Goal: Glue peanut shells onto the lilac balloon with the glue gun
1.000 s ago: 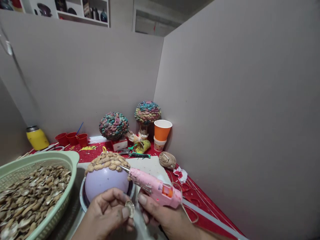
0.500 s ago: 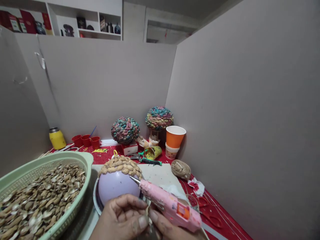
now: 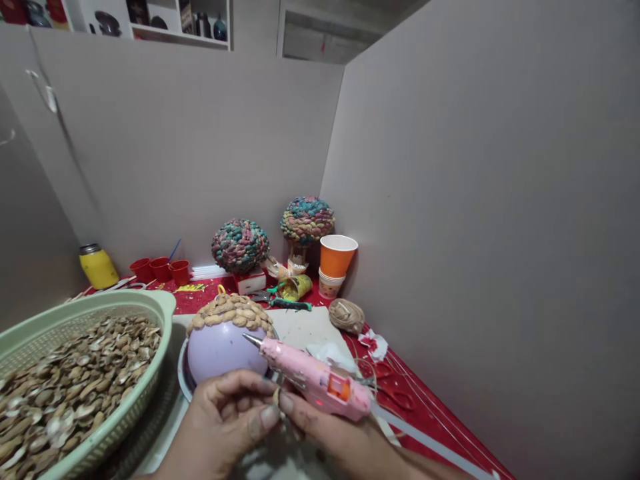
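Pinching a shell piece [image 3: 277, 398] at near centre between left hand [image 3: 217, 417] and right hand [image 3: 327, 430]. Holding a pink glue gun [image 3: 315, 377] in the right too, aimed toward the purple balloon [image 3: 225, 353]. Cannot quite read print on the far paper cups [image 3: 331, 285]

A piece of shell [image 3: 277, 398], gripped a second earlier by the left hand [image 3: 227, 415] alone with its broad side shown, was pinched edge-on between the fingertips of both hands, the gap to the right hand [image 3: 327, 427] having been closed. The tip of the pink glue gun [image 3: 315, 379], previously seen against the shell rows, was framed against the purple balloon [image 3: 225, 353]. Red scissors [image 3: 400, 399] were more fully revealed.
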Motion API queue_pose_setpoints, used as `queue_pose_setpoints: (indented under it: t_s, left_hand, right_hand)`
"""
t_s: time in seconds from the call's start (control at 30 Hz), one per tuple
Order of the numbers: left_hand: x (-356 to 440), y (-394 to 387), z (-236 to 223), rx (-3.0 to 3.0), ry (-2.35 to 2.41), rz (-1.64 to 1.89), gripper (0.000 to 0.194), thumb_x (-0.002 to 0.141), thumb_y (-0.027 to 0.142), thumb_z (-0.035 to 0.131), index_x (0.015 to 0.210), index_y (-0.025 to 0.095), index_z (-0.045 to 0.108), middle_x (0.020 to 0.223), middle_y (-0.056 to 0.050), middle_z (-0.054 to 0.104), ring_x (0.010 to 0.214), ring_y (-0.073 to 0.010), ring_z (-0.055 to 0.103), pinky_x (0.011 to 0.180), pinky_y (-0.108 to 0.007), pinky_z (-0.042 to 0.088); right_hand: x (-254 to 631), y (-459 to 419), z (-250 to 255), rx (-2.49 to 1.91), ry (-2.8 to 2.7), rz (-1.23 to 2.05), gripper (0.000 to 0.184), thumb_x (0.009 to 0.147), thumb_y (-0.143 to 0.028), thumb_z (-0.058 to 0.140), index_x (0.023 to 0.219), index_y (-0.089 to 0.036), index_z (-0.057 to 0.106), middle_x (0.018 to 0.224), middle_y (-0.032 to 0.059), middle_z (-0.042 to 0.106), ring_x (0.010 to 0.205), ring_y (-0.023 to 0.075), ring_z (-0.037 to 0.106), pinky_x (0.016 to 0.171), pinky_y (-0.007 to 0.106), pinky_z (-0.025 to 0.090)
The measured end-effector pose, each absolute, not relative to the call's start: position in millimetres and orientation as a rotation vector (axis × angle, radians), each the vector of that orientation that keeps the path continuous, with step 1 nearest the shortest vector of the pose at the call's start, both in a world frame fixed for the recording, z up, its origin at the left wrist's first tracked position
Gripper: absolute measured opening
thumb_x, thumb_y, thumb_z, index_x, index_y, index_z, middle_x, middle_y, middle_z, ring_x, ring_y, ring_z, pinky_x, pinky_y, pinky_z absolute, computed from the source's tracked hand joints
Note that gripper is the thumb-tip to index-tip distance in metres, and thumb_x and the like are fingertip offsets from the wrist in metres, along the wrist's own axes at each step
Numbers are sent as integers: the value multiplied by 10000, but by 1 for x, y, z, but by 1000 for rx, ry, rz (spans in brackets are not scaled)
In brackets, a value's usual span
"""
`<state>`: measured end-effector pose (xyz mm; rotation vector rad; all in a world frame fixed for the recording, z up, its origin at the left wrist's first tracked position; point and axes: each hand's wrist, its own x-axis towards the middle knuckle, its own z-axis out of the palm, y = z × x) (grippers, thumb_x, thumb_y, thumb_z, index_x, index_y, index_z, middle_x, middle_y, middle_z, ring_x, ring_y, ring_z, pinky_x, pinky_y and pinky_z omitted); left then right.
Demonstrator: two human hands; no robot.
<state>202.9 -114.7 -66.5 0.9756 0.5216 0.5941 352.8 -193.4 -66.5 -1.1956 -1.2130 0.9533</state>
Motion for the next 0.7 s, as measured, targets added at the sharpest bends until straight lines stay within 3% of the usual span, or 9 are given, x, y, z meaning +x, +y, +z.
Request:
queue_pose_setpoints:
  t_s: [0.2,0.47,0.7]
  left_hand:
    - [200,-114,-65,1023,456,560,258,631,297,868,782,134,738,689,-61,754,655,-140,660,665,-227,492]
    - [200,-116,-75,1045,471,658,308,568,302,901,736,124,714,608,-12,682,577,-97,591,606,-202,448]
    - [208,-113,-84,984,468,678,341,503,319,927,682,122,714,561,-13,681,528,-92,601,573,-196,446]
  right_hand:
    - [351,-199,-58,-1252,-1204,975,448,859,-553,603,645,-167,528,609,-21,511,560,105,453,525,217,369]
    - [353,-203,-53,-1242,-1423,758,269,909,-349,563,706,-177,523,665,-27,510,612,121,460,566,232,387]
    - [360,-188,-63,-1279,-1345,860,300,843,-487,621,822,-190,657,735,18,585,673,184,529,615,291,441]
